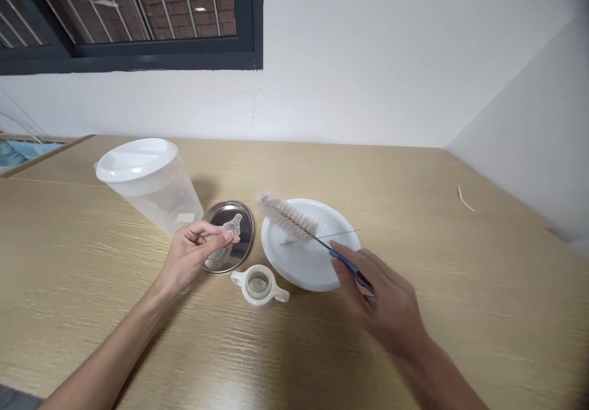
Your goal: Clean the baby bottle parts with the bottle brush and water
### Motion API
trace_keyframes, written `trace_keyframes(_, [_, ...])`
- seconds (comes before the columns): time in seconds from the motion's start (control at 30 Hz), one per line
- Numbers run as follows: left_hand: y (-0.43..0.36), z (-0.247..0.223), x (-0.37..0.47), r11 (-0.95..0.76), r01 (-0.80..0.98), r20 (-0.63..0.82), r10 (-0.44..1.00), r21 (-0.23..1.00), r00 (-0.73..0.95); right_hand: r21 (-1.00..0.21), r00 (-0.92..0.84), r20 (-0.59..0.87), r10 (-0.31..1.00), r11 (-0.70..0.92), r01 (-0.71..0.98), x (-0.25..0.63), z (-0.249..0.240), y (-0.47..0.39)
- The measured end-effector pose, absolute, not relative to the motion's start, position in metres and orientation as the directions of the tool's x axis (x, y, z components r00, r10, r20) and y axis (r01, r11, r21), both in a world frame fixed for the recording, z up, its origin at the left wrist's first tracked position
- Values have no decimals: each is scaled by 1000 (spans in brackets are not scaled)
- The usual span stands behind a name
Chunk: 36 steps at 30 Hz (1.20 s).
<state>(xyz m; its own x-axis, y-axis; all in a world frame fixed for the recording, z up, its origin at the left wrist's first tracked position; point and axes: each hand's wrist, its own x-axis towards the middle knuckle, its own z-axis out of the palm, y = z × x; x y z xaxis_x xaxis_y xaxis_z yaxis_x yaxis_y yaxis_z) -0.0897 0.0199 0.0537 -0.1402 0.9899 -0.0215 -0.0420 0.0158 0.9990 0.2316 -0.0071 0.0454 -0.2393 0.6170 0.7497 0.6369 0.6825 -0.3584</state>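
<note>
My left hand (196, 250) pinches a clear bottle nipple (234, 226) over a round steel dish (247, 238). In my right hand (381, 290) is the blue handle of a bottle brush (294, 220), its white bristles pointing left above a white plate (315, 275). A thin wire-like stick (343, 234) lies across the plate, partly hidden behind the brush. Below, between dish and plate, a white ring with two handles (259, 285) stands on the table; something clear shows inside it.
A translucent lidded pitcher (159, 192) stands behind my left hand on the wooden table (414, 195). A short white strip (464, 199) lies far right. Wall and a barred window (151, 59) rise behind.
</note>
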Motion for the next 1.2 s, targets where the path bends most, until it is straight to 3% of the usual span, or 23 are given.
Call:
trace_keyframes(0.13, [19, 54, -90, 46, -84, -57, 989, 995, -135, -457, -239, 697, 676, 675, 579, 228, 47, -12])
trace_keyframes(0.27, [17, 54, -90, 57, -130, -74, 988, 990, -132, -437, -301, 678, 671, 697, 569, 226, 47, -11])
trace_keyframes(1.0, [18, 57, -85, -4, -73, -8, 987, 997, -163, -485, -185, 690, 699, 637, 599, 233, 43, -14])
trace_keyframes(1.2, [17, 54, -87, -91, -28, 85, 979, 995, -186, -478, -232, 684, 691, 666, 573, 231, 48, -15])
